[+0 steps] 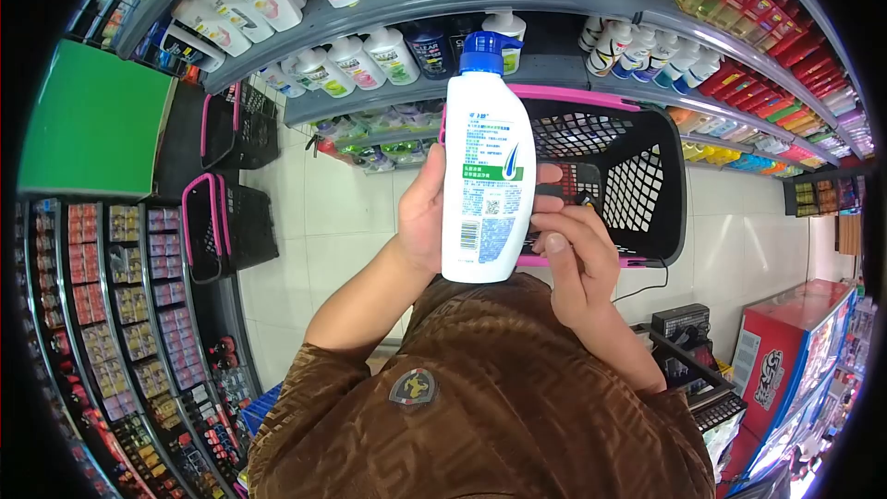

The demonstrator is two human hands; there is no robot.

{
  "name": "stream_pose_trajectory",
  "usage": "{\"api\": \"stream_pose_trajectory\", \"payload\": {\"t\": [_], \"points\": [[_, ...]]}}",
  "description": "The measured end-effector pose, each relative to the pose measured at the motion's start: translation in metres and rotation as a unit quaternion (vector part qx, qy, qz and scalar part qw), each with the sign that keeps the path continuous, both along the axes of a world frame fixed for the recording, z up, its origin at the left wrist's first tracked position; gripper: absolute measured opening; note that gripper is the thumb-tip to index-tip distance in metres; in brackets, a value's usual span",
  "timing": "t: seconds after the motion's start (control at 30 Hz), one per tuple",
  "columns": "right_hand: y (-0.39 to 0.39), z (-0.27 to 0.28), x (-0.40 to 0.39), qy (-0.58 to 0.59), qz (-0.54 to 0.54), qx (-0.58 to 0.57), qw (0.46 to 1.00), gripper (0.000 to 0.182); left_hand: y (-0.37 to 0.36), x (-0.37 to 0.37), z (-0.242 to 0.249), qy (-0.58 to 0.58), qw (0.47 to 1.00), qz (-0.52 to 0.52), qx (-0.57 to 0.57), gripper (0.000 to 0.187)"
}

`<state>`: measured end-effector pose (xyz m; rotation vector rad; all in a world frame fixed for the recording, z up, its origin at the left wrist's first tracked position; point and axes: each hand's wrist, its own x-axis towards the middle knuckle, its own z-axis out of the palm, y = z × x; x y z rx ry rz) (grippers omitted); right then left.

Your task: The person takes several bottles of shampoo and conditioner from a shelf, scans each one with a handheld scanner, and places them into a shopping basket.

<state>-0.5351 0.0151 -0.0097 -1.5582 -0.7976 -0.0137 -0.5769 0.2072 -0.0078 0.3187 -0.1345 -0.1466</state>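
A white pump bottle (485, 185) with a blue top stands upright at the centre, its printed label facing me. My left hand (423, 212) is wrapped round it from the left, with fingertips showing past its right edge. Close by that right edge is my right hand (580, 259), its fingers bent and partly apart, with nothing in them. Behind the bottle, a black basket (670, 185) with pink edges is partly hidden by the bottle and my right hand.
Shelves (545, 0) of bottles curve across the top. More black baskets (254, 226) with pink handles are at left, beside a green panel (102, 120) and racks of small packs (129, 314). A red cabinet (776, 360) stands at right. Pale floor tiles (323, 212) show between.
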Motion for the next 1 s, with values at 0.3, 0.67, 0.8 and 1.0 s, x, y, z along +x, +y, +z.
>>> {"api": "stream_pose_trajectory", "payload": {"t": [0.3, 0.67, 0.8, 1.0], "points": [[0.035, -0.006, 0.051, 0.306, 0.065, 0.001, 0.950, 0.042, 0.045, -0.017, -0.032, -0.089, 0.589, 0.203, 0.777, 0.092], [0.093, -0.067, 0.102, 0.064, -0.072, -0.480, 0.872, 0.037, 0.158, -0.025, -0.091, 0.015, 0.645, 0.194, 0.739, 0.068], [0.094, -0.202, 0.116, 0.021, -0.029, -0.566, 0.824, 0.034, 0.199, -0.065, -0.120, 0.131, 0.705, 0.157, 0.679, 0.044], [0.125, -0.322, 0.105, 0.050, 0.126, -0.648, 0.749, 0.031, 0.244, -0.112, -0.134, 0.251, 0.703, 0.089, 0.659, 0.034]]}}
